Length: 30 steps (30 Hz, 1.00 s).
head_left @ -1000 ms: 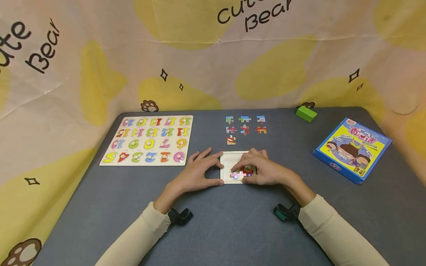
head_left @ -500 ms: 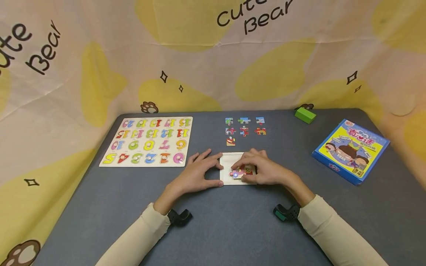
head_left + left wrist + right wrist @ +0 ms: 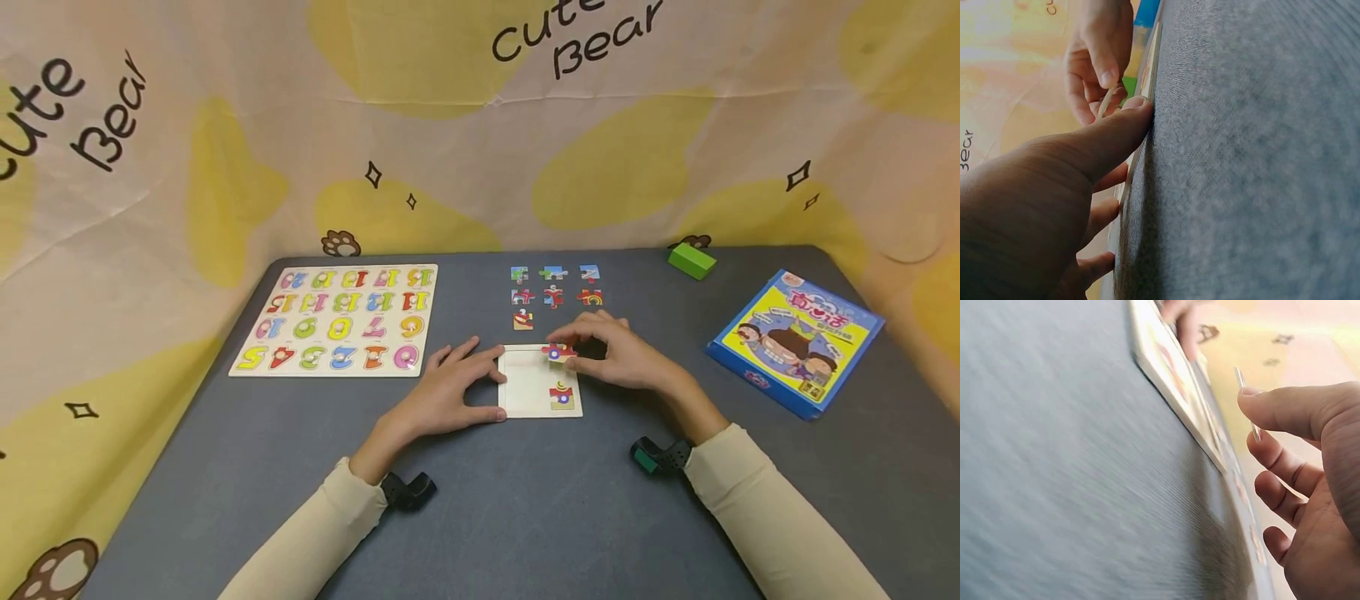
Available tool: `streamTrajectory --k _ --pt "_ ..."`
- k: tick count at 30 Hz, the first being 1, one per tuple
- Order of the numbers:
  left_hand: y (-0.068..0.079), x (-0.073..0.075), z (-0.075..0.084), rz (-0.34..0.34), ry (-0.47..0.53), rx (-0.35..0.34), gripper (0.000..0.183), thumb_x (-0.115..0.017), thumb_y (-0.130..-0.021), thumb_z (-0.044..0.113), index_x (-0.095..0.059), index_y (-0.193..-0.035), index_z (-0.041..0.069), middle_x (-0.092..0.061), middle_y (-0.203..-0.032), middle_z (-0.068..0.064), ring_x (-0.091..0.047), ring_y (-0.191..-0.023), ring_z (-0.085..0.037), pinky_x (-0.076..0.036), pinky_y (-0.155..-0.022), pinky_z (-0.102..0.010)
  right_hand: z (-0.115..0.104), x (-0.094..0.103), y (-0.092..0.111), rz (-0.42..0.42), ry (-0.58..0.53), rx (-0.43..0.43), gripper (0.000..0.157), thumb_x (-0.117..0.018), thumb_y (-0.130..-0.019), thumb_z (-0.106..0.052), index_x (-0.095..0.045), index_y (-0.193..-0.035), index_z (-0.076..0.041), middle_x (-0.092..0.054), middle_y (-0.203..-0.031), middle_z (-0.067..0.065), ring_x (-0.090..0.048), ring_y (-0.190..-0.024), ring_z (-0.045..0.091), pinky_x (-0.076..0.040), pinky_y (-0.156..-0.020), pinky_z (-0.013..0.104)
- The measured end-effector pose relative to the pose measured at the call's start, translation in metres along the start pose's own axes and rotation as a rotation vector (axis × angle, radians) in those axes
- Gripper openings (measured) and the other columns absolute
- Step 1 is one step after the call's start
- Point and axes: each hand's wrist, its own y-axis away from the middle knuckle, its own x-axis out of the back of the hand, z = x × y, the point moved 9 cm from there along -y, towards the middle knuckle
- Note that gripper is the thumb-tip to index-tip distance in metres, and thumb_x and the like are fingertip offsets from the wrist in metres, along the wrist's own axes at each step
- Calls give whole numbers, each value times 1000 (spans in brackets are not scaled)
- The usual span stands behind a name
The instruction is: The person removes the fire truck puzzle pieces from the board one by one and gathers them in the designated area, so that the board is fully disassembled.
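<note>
In the head view a jigsaw piece (image 3: 556, 353) with a red and blue picture is pinched between the thumb and fingers of my right hand (image 3: 618, 354). It is raised over the far right part of a shallow white puzzle tray (image 3: 525, 387). Another jigsaw piece (image 3: 562, 397) lies in the tray's near right corner. My left hand (image 3: 442, 392) rests with spread fingers against the tray's left edge. The right wrist view shows the held piece edge-on (image 3: 1255, 431) between thumb and fingertip, clear of the tray (image 3: 1172, 394).
Several loose jigsaw pieces (image 3: 553, 296) lie in rows beyond the tray. A number board (image 3: 352, 304) is at the left. A green block (image 3: 692, 261) and a blue and yellow box (image 3: 797, 342) are at the right. A printed cloth (image 3: 465, 150) hangs behind the table.
My right hand has lifted a jigsaw piece out of the tray's near part and moved it away from me and slightly right. One piece stays in the corner; my left hand holds its place.
</note>
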Motion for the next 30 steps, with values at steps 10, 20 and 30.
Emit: streamTrajectory --k 10,20,30 --pt "2 0 0 -2 1 6 39 -78 -87 47 -67 -120 29 -40 -163 6 -18 -159 -32 -6 -122 -65 17 19 -15 1 66 -75 38 -76 -92 -16 -70 -129 -16 -65 -105 5 -48 -105 27 -20 -85 47" --pt "2 -3 2 -9 3 1 40 -78 -87 47 -67 -121 28 -40 -164 4 -17 -159 -31 -5 -123 -64 36 11 -30 -30 150 -96 36 -75 -93 -16 -71 -128 -20 -67 -114 4 -49 -100 25 -20 -81 43" --pt "2 -1 2 0 -1 -8 41 -78 -88 47 -67 -122 28 -39 -164 4 -18 -159 -32 -6 -122 -65 32 7 -39 -23 162 -94 37 -75 -92 -14 -71 -128 -20 -63 -110 7 -45 -95 26 -18 -81 45"
